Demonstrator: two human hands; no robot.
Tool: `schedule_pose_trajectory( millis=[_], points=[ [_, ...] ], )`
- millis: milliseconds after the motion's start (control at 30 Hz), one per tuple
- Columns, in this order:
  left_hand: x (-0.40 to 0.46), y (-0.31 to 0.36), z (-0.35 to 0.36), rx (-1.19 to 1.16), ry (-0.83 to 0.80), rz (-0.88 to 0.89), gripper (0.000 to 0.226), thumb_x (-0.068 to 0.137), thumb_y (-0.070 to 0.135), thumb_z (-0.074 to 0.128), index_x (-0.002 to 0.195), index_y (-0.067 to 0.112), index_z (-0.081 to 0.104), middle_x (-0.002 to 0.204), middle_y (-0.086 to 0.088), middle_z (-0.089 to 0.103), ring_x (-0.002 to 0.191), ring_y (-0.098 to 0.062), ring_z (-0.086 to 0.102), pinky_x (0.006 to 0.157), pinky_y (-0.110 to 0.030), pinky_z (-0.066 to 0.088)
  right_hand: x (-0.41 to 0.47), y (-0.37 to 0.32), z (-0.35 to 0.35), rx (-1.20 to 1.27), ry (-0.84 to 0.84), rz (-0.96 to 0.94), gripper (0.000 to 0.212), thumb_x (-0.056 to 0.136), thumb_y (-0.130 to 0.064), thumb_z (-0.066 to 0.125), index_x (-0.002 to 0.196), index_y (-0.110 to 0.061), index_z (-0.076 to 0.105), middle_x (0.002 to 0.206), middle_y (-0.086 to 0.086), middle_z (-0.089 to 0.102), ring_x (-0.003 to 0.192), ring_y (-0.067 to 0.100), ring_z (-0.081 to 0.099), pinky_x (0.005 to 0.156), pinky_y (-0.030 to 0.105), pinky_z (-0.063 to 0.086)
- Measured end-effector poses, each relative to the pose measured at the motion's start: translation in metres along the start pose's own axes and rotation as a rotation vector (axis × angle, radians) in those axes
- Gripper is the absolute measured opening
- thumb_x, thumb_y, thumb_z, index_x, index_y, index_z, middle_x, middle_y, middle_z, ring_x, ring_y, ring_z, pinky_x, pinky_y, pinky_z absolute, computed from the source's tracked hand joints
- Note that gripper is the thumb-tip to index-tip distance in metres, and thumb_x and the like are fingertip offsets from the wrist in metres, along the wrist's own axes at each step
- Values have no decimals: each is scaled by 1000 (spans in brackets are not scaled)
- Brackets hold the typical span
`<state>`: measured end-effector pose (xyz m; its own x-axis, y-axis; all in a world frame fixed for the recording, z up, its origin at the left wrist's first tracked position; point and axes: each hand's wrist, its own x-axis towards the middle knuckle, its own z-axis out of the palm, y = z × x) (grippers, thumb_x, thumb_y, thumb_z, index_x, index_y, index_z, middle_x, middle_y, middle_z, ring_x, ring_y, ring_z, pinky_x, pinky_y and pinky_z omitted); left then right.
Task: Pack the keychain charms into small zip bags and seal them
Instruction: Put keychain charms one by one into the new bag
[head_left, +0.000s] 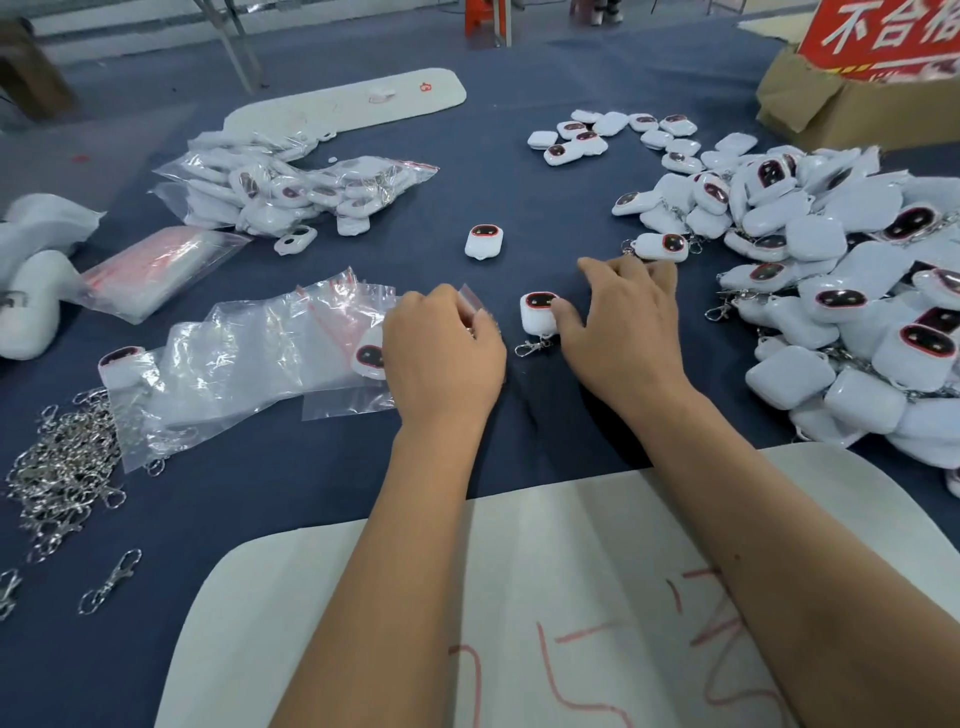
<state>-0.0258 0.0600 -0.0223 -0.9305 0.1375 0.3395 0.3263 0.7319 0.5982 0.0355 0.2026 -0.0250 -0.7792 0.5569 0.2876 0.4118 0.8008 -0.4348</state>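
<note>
**Inspector:** On the dark blue cloth table (322, 499), just left of the lone white charm with a dark red-rimmed face and silver clasp (537, 314), the left hand (441, 353) lies knuckles up, fingers curled down, gripping a small clear zip bag with a red seal strip (470, 304). How much of that bag it holds I cannot tell; the hand covers most of it.

**Recorder:** And the right hand?

**Inspector:** The right hand (623, 322) sits just right of that same charm, thumb touching the charm's side, fingers bent and reaching towards the far right. Whether they hold anything is hidden.

**Recorder:** Stock around that charm?

**Inspector:** Well to its right, a large heap of white charms (841, 270), many face down. Beyond it, a single charm lying alone (484, 241). To its left, a loose spread of empty clear zip bags (249, 353), one charm (370, 358) showing beside the left hand. Farther left and beyond, a pile of bagged charms (291, 187) and a flat pack of unused bags (156, 270). Near left, a tangle of silver clasps (62, 467).

**Recorder:** Nearest the person?

**Inspector:** A white sheet with red scrawl (545, 597) under both forearms.
</note>
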Motion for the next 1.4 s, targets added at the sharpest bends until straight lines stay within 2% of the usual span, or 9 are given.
schedule_pose_trajectory(
  millis=[133, 233, 400, 500, 567, 800, 967, 1200, 1400],
  points=[
    [1, -2, 0, 32, -7, -4, 22, 98, 25, 54, 80, 16, 62, 89, -5, 66, 96, -27, 56, 75, -33, 37, 0, -1, 1, 100, -107, -103, 26, 100, -44, 62, 114, -28, 76, 125, 1, 57, 121, 30, 39, 101, 40, 34],
    [1, -2, -1, -20, -24, -4, 18, 98, 26, 57, 84, 17, 64, 91, -4, 66, 95, -26, 58, 77, -35, 43, -2, -3, 0, 290, -174, -236, 14, 96, -30, 71, 109, -25, 74, 106, -6, 66, 105, 20, 55, 98, 39, 45],
    [5, 5, -13, -380, 80, 89, 9, 89, 12, 63, 86, 17, 70, 86, 4, 70, 79, -16, 65, 78, -38, 54, -2, -3, -4, 881, -245, -164, 14, 98, -6, 68, 111, -11, 71, 87, 0, 76, 71, 17, 64, 73, 29, 55],
    [5, 7, -14, -619, -78, -8, 11, 94, 16, 65, 86, 15, 72, 77, 2, 72, 66, -20, 70, 66, -45, 62, -2, -6, -3, 1043, -307, -129, 22, 105, -6, 59, 121, -9, 73, 79, -1, 72, 59, 13, 58, 58, 20, 49],
    [4, 6, -11, -715, -187, -86, 11, 96, 17, 67, 88, 12, 72, 75, -3, 74, 58, -21, 71, 59, -46, 63, -1, -5, -3, 1080, -349, -91, 24, 107, -7, 55, 126, -7, 70, 77, -3, 73, 55, 12, 57, 54, 18, 48],
    [5, 6, -5, -887, -297, -298, 19, 99, 14, 67, 84, 6, 74, 70, 0, 74, 53, -9, 65, 49, -19, 53, 3, -3, -4, 1052, -343, -34, 19, 109, -10, 51, 114, -1, 68, 70, 7, 67, 50, 19, 57, 49, 25, 44],
    [5, 7, -8, -936, -333, -373, 20, 99, 15, 68, 82, 6, 75, 70, 0, 74, 53, -7, 64, 49, -17, 52, 2, -3, -3, 1047, -336, -55, 20, 108, -8, 52, 105, -1, 70, 71, 8, 71, 50, 21, 61, 48, 26, 46],
    [4, 8, -15, -985, -346, -349, 12, 97, 16, 67, 90, 15, 77, 89, -5, 77, 70, -14, 72, 56, -21, 54, -1, -5, -1, 1075, -273, -127, 17, 106, -6, 53, 107, -7, 71, 79, 5, 72, 62, 16, 62, 55, 26, 51],
    [5, 7, -20, -1014, -380, -336, 12, 98, 18, 67, 92, 18, 77, 88, -3, 78, 71, -15, 72, 58, -21, 55, -4, -7, -2, 1026, -193, -173, 19, 105, -6, 55, 106, -14, 73, 87, 15, 72, 66, 14, 57, 56, 31, 52]
  ],
)
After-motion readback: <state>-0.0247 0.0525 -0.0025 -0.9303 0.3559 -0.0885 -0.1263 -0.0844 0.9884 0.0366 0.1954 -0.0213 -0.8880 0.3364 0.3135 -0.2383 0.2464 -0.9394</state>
